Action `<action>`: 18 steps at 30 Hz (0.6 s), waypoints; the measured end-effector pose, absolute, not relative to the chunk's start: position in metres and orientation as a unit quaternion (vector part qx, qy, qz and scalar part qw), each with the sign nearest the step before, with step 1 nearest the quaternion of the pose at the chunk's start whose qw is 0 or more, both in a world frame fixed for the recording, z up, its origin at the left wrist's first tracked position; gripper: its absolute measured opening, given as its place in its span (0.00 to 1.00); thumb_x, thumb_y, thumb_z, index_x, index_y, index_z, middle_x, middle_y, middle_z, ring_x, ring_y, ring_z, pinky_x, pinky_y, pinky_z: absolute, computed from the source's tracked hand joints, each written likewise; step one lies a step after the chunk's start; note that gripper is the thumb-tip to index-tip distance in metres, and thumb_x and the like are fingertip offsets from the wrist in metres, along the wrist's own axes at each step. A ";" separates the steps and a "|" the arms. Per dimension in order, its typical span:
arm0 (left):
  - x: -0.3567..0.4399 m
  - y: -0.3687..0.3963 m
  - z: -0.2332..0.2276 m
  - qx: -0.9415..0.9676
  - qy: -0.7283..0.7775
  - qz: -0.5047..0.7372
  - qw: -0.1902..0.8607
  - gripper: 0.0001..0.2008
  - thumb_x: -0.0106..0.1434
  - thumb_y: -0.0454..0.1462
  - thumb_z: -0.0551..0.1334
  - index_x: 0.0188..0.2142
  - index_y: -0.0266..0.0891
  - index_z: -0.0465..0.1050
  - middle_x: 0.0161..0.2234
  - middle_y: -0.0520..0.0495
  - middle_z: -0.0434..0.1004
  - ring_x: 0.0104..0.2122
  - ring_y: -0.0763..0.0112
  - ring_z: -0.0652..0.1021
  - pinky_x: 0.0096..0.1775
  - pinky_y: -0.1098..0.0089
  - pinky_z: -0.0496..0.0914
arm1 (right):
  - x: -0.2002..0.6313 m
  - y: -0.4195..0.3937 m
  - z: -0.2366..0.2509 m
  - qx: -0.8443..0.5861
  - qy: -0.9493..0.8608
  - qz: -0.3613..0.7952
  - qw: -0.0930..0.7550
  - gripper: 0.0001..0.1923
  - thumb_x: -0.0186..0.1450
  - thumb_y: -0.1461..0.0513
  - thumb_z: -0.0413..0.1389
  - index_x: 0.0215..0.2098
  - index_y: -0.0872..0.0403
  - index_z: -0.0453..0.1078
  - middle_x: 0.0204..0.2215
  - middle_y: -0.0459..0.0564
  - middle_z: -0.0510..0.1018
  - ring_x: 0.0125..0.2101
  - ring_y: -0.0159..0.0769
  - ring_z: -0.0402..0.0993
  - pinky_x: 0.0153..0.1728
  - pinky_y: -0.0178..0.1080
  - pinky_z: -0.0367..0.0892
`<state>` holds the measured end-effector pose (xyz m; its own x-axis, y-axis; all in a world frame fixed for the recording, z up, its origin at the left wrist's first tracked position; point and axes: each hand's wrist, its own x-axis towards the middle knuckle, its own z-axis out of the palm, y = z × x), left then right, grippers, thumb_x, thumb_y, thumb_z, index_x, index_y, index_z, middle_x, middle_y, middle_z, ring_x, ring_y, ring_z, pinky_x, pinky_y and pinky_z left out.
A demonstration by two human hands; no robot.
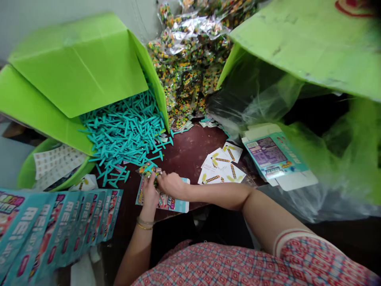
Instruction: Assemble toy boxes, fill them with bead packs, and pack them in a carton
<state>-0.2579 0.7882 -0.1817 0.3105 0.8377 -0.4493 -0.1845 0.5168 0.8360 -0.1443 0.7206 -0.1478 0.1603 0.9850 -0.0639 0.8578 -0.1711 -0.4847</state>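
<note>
Left hand: your left hand (149,194) rests on the flat printed card (166,200) at the near middle of the tabletop (190,153), fingers curled up around the near edge of a small clear packet (147,170); a thin bangle sits at that wrist.
Right hand: your right hand (171,184) lies across the same card from the right, fingertips pinched on the packet's right end, just beside your left hand.
Packet: small, clear, with orange, green and yellow bits inside; it is held between both hands, above the far left corner of the card and at the near edge of the teal heap.
Card: teal and pink print, lying flat, partly covered by both hands.
Teal pieces: a big heap of teal plastic sticks (125,131) spills out of the tipped green box (77,67) on the far left and reaches right up to the packet.
Bagged packets: a pile of shiny filled bags (190,59) at the far middle, between the two green boxes.
Small cards: a few white cards with printed sticks (222,165) lie just right of your hands.
Flat carton: an unfolded teal carton (274,157) on clear plastic sheeting at the right.
Near left: a fanned row of teal printed cartons (56,226); behind it a green bowl (26,174) with white sticker sheets.
</note>
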 end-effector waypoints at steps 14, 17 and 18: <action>-0.237 0.766 -0.165 0.325 0.438 0.256 0.798 0.16 0.59 0.43 0.73 0.43 0.38 0.80 0.40 0.42 0.87 0.40 0.56 0.87 0.47 0.58 0.82 | 0.147 0.774 -0.170 -0.855 -0.444 0.048 0.264 0.16 0.70 0.66 0.53 0.52 0.60 0.77 0.73 0.66 0.60 0.75 0.57 0.46 0.73 0.64 0.33; -0.227 0.762 -0.166 0.310 0.446 0.257 0.799 0.17 0.58 0.42 0.74 0.45 0.37 0.79 0.43 0.40 0.87 0.41 0.55 0.87 0.46 0.58 0.82 | 0.120 0.747 -0.185 -0.829 -0.443 0.038 0.339 0.16 0.73 0.60 0.54 0.55 0.59 0.75 0.72 0.67 0.60 0.73 0.56 0.52 0.71 0.63 0.48; -0.224 0.761 -0.166 0.307 0.448 0.259 0.799 0.17 0.58 0.41 0.74 0.45 0.37 0.79 0.44 0.40 0.86 0.42 0.55 0.87 0.47 0.58 0.82 | 0.101 0.734 -0.187 -0.805 -0.461 0.037 0.372 0.17 0.74 0.58 0.53 0.56 0.57 0.75 0.71 0.67 0.61 0.72 0.55 0.56 0.70 0.61 0.53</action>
